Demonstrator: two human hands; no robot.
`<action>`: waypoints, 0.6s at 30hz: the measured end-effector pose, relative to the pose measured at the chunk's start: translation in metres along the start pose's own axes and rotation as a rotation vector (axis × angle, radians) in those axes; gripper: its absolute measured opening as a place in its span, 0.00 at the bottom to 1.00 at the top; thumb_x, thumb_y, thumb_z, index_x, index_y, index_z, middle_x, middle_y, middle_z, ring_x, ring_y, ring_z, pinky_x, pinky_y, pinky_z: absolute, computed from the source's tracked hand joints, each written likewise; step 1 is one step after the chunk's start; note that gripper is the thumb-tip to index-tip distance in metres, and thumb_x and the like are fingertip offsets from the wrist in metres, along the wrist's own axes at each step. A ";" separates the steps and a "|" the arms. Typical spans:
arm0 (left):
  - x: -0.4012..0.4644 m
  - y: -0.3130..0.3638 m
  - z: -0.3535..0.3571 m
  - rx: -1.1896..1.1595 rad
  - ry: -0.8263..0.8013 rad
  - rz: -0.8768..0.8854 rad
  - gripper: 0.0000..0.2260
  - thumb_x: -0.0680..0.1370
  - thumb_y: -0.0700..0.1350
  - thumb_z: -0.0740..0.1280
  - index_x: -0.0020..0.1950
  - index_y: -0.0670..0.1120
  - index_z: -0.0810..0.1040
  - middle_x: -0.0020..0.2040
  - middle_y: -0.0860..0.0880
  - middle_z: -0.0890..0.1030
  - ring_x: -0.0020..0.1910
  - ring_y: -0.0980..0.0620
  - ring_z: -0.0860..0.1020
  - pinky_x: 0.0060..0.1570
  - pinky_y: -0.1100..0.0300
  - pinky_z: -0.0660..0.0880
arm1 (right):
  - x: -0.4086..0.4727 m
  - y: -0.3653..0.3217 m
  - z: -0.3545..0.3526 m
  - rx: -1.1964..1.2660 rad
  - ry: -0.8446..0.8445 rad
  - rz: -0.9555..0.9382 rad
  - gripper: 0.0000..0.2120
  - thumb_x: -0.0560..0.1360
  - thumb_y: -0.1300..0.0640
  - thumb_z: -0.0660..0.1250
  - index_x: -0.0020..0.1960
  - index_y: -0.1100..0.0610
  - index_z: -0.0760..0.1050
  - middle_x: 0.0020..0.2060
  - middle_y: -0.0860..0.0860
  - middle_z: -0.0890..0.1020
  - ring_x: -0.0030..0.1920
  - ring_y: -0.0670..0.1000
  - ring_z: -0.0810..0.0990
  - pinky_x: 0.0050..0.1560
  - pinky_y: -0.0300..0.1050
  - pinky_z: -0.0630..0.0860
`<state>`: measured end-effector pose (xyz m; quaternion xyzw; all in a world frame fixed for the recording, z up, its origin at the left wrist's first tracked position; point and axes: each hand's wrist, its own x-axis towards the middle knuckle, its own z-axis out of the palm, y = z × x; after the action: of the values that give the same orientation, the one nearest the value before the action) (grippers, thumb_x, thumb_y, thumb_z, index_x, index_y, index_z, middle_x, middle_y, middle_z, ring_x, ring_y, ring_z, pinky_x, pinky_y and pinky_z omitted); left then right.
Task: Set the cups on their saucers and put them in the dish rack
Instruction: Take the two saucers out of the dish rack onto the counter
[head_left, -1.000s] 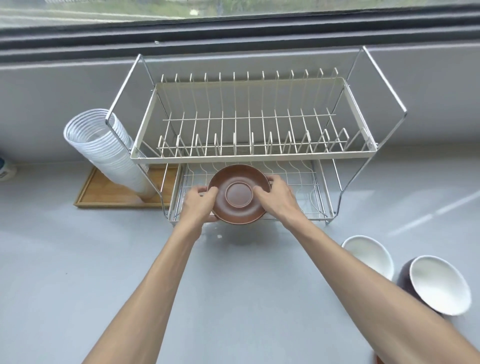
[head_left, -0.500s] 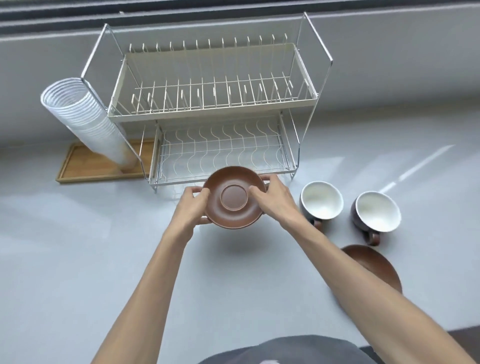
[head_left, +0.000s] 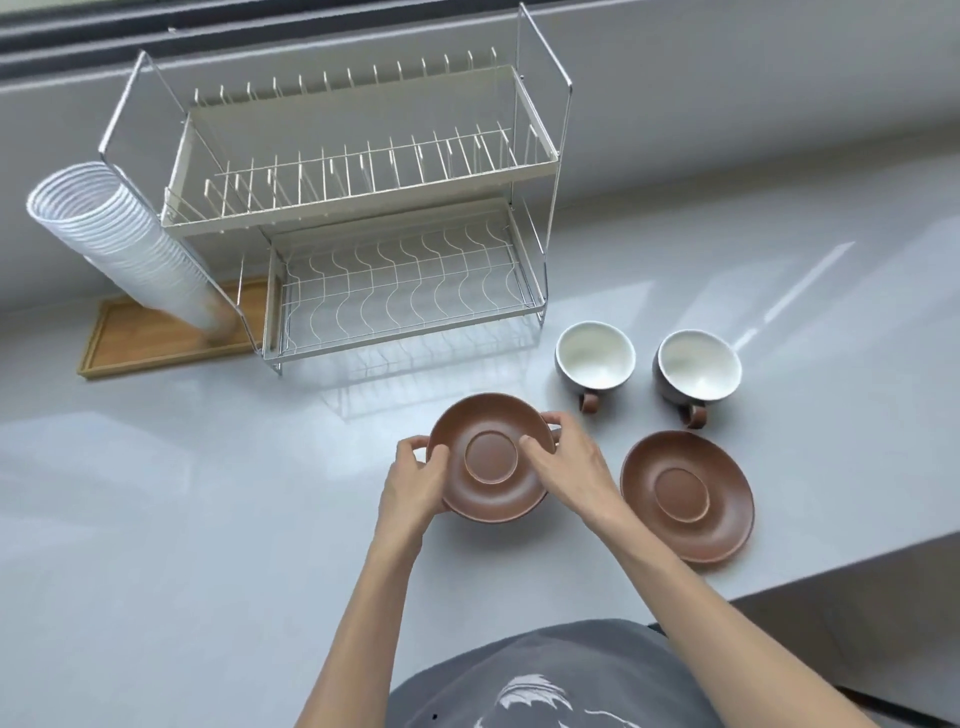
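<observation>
I hold a brown saucer (head_left: 491, 457) with both hands just above the grey counter, in front of the dish rack. My left hand (head_left: 415, 480) grips its left rim and my right hand (head_left: 569, 465) grips its right rim. A second brown saucer (head_left: 685, 493) lies flat on the counter to the right. Behind it stand two cups with white insides and brown handles, the left cup (head_left: 596, 361) and the right cup (head_left: 697, 371), both upright. The two-tier wire dish rack (head_left: 363, 249) holds nothing on either tier.
A leaning stack of clear plastic cups (head_left: 119, 244) rests on a wooden tray (head_left: 156, 338) left of the rack. The counter's front edge (head_left: 831, 566) runs diagonally at the lower right. A wall and window sill rise behind the rack.
Both hands have drawn the saucer back from the rack's lower tier toward me and down near the counter. My view has pulled back, bringing both cups and the second saucer into sight.
</observation>
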<state>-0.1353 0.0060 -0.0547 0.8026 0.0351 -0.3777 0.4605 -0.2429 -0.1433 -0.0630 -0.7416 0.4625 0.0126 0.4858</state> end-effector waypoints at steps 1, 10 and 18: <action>-0.002 -0.003 0.004 0.009 -0.013 -0.010 0.21 0.68 0.55 0.61 0.60 0.53 0.71 0.46 0.46 0.85 0.40 0.50 0.86 0.55 0.44 0.81 | -0.002 0.006 -0.001 0.003 0.004 0.012 0.24 0.73 0.44 0.65 0.67 0.50 0.70 0.60 0.51 0.79 0.61 0.53 0.77 0.62 0.53 0.73; -0.017 -0.006 0.033 0.118 -0.057 -0.046 0.21 0.70 0.56 0.59 0.61 0.54 0.71 0.46 0.48 0.84 0.43 0.47 0.86 0.56 0.45 0.81 | -0.012 0.041 -0.011 0.004 0.022 0.094 0.24 0.75 0.46 0.64 0.69 0.51 0.68 0.63 0.52 0.77 0.63 0.53 0.75 0.61 0.49 0.72; -0.017 -0.006 0.050 0.230 -0.063 -0.053 0.22 0.69 0.58 0.58 0.62 0.56 0.71 0.47 0.48 0.83 0.43 0.46 0.85 0.57 0.45 0.79 | -0.012 0.051 -0.023 -0.007 0.005 0.108 0.25 0.75 0.46 0.64 0.70 0.52 0.68 0.65 0.53 0.77 0.64 0.54 0.75 0.62 0.50 0.72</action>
<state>-0.1790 -0.0238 -0.0625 0.8366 -0.0016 -0.4163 0.3561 -0.2951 -0.1573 -0.0815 -0.7173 0.5029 0.0386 0.4807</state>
